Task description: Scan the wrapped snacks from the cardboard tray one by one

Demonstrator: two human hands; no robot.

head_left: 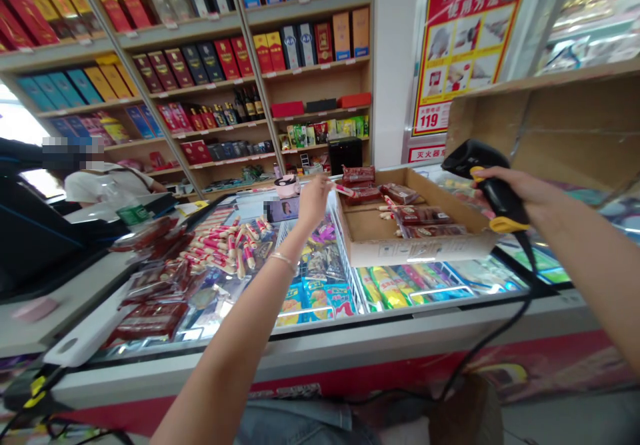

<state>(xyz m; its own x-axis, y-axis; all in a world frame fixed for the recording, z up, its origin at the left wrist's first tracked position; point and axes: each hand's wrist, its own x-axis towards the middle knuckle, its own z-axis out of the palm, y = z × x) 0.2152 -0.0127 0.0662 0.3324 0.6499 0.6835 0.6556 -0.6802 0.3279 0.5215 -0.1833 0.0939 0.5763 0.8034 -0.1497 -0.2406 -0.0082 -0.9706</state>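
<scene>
My right hand (517, 195) is closed around the grip of a black and yellow barcode scanner (493, 182), raised over the right side of the cardboard tray (425, 252). The fingers of my left hand (315, 200) pinch a small sausage stick (345, 190) with a red and pale wrapper, at the tray's left edge. Inside the tray lie several dark red-brown packets (423, 215) and a few more sticks. A heap of similar wrapped sausage sticks (235, 242) is spread on the glass freezer top, left of my forearm.
Brown packets (150, 318) are piled on the freezer's left end. A phone (283, 209) stands behind my left hand. The scanner's cable (500, 338) hangs down the freezer front. A large cardboard box (575, 132) is at right. Another person (107, 188) is at the far left.
</scene>
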